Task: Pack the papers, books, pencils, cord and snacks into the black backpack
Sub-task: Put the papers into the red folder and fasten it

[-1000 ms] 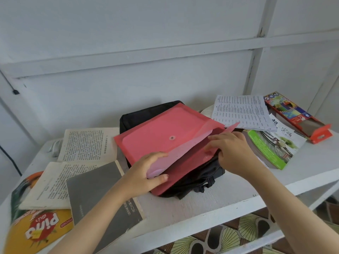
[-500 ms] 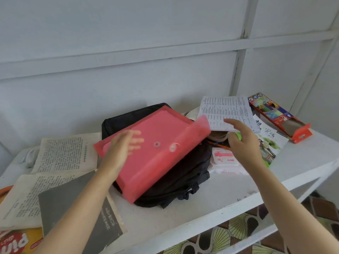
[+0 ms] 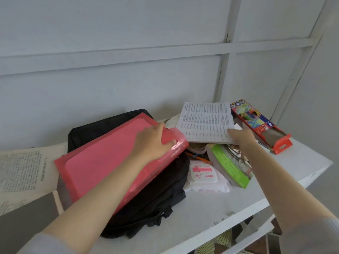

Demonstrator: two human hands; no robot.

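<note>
The black backpack (image 3: 152,200) lies flat on the white shelf (image 3: 211,213). A red plastic folder (image 3: 102,165) rests on top of it. My left hand (image 3: 152,142) grips the folder's flap at its right end and holds it lifted. My right hand (image 3: 242,137) has taken hold of the near edge of a printed sheet of paper (image 3: 205,121), which lies on a pile to the right. Under the sheet sit a green-edged book (image 3: 231,167) and an orange pencil (image 3: 198,157). A coloured-pencil box (image 3: 256,123) lies at the far right.
A pink-lidded pack of wipes (image 3: 203,176) lies between backpack and green book. An open book of printed text (image 3: 22,173) and a grey book (image 3: 27,217) sit at the left. The shelf's front edge runs diagonally below; a patterned floor (image 3: 216,244) shows beneath.
My left hand has slid from the folder's left part to its right-end flap. My right hand has let go of the folder, reached right and gripped the printed sheet.
</note>
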